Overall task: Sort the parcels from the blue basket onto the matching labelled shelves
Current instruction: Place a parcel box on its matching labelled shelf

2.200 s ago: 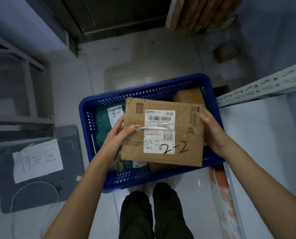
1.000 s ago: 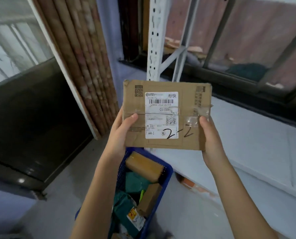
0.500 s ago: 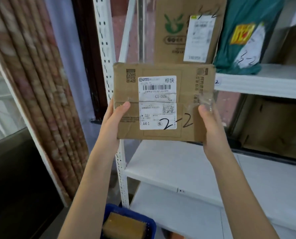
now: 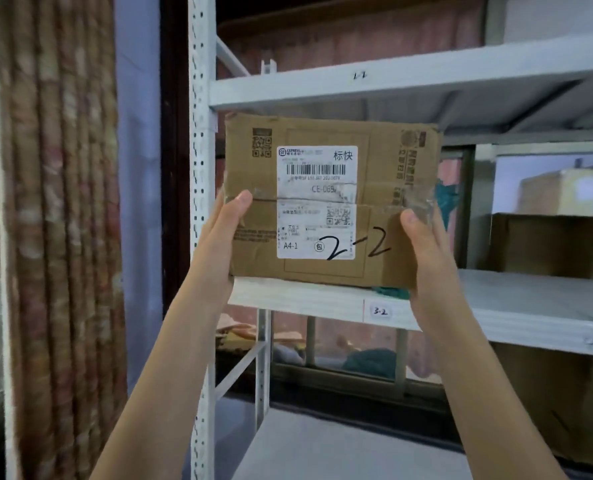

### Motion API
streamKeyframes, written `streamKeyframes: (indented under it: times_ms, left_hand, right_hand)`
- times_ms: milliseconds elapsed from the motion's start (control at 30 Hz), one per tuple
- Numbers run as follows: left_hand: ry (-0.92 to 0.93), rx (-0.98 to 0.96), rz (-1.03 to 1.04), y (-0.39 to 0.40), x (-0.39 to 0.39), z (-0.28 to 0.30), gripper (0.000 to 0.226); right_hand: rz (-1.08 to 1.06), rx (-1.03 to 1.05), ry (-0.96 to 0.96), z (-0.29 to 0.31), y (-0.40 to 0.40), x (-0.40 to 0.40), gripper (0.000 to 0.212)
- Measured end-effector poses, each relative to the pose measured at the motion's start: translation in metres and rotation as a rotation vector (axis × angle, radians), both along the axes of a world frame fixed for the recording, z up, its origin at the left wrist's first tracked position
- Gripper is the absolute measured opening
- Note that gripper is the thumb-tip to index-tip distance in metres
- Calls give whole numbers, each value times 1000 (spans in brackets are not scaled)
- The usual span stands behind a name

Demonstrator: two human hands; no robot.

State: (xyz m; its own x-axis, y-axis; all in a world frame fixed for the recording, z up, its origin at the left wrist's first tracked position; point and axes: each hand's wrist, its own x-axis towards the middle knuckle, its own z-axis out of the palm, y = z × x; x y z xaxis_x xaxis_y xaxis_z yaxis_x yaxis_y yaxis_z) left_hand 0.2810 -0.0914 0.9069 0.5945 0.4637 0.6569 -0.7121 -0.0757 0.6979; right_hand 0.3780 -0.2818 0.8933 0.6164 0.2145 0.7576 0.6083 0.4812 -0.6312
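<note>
A flat brown cardboard parcel (image 4: 378, 202) with a white shipping label and a handwritten "2-2" is held upright in front of the white shelf rack. My left hand (image 4: 219, 237) grips its left edge, thumb on the front. My right hand (image 4: 430, 258) grips its right edge the same way. Behind the parcel's bottom edge runs a shelf board (image 4: 305, 299) with a small tag reading "3-2" (image 4: 380, 311). The board above (image 4: 392, 84) carries a faint handwritten mark. A teal parcel (image 4: 445, 199) peeks out behind the cardboard's right edge. The blue basket is out of view.
A perforated white upright (image 4: 201, 237) stands just left of the parcel. Brown cartons (image 4: 551, 244) sit on the shelf at the right. A patterned curtain (image 4: 59, 220) hangs at the left. A lower shelf board (image 4: 322, 448) lies below my arms.
Both hands lifted the parcel out of the blue basket and carried it up to the rack. The view rose from the floor to the upper shelves, and the basket dropped out of sight.
</note>
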Motion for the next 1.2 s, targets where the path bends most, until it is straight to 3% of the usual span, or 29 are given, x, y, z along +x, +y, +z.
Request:
streamKeyframes:
  times_ms: [200,333,633,833,1200]
  left_hand:
    - [-92,42,26,-10,16,50,32]
    - [-162,97,49,-15,23,94,38]
    - [-287,176,58,-6,46,170,36]
    - [-314,151,85,12,72,214,39]
    - [-399,255,204,63,129,301,40]
  right_hand:
    - [-10,35,-142,52,-11,12,52]
    - [3,63,-228,96,-14,24,60]
    - [-33,109,-336,175,-5,50,53]
    - [-59,141,-402,219,15,72,36]
    - [-164,187,-483,300,65,120,38]
